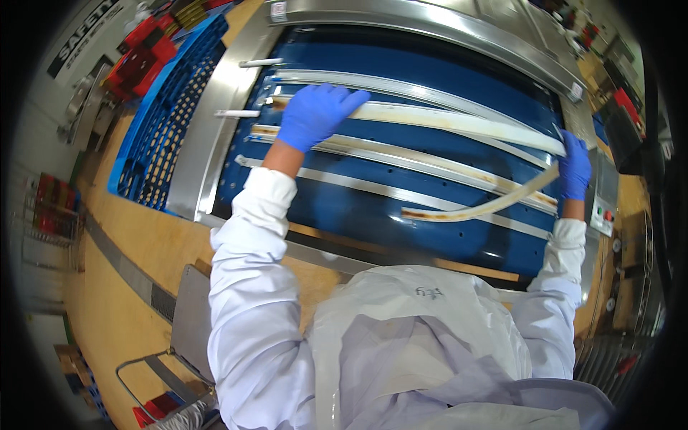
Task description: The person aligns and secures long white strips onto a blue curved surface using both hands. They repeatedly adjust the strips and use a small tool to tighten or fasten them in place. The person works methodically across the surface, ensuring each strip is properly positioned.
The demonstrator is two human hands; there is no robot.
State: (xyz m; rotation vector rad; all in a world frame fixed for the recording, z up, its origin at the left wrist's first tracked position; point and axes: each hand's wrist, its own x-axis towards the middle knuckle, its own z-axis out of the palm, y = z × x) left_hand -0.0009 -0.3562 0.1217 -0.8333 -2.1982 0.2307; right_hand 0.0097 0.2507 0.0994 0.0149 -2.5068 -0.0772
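My left hand [315,116], in a blue glove, is closed over the left part of a long white plastic strip [444,120], with its thumb stretched along the strip. At the strip's right end my right hand [575,166], also blue-gloved, is closed, its fingers partly hidden. A curved strip [487,211] with brown stains runs from beside my right hand back toward the middle; whether it joins the long strip I cannot tell. These lie across a blue surface [344,215] in a steel frame. Nearer to me are a stained metal rail [430,166] and a thin pale bar [373,188].
Another metal rail [401,87] lies beyond the strip. Two white pegs [236,113] stick out over the left steel edge. A blue plastic pallet [161,122] stands upright at the left, with red crates [143,57] behind. A control box with buttons [603,215] sits at the right.
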